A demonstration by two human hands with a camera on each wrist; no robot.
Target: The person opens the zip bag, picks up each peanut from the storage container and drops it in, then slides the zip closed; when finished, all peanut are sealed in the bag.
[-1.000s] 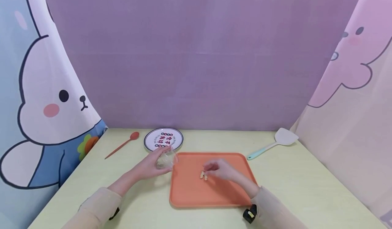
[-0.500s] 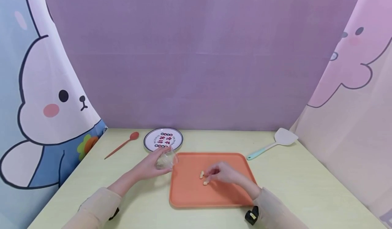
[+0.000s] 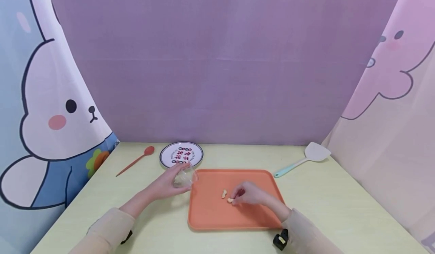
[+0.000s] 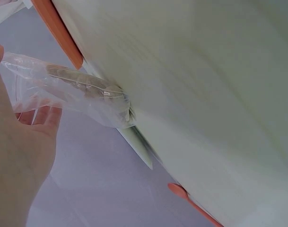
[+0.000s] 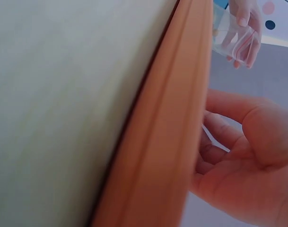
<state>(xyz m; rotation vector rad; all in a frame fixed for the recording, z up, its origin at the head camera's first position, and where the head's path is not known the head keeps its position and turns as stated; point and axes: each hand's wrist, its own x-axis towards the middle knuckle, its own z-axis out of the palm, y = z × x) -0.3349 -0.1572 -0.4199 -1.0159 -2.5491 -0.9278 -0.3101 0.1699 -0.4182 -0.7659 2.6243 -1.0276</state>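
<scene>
My left hand point(image 3: 166, 183) holds a clear plastic zip bag point(image 3: 185, 177) at the tray's left edge. Brownish, lumpy pieces, apparently peanuts point(image 4: 91, 87), lie low in the bag in the left wrist view. Two pale unshelled peanuts are on the orange tray point(image 3: 207, 216). One peanut point(image 3: 224, 194) lies loose near the middle. Just right of it, my right hand point(image 3: 249, 193) pinches the other peanut point(image 3: 230, 200) at its fingertips, close to the tray surface. In the right wrist view the tray's rim point(image 5: 158, 123) hides those fingertips.
Behind the bag lies a white plate point(image 3: 181, 154) with red lettering. A red spoon point(image 3: 136, 160) is at the far left. A spatula point(image 3: 302, 160) with a white blade and mint handle lies right of the tray. A purple cloth point(image 3: 217, 65) hangs behind the table.
The two peanuts, close together at first, now lie farther apart. My right hand has shifted slightly right and nearer, with the second peanut at its fingertips. The left hand and bag have stayed still.
</scene>
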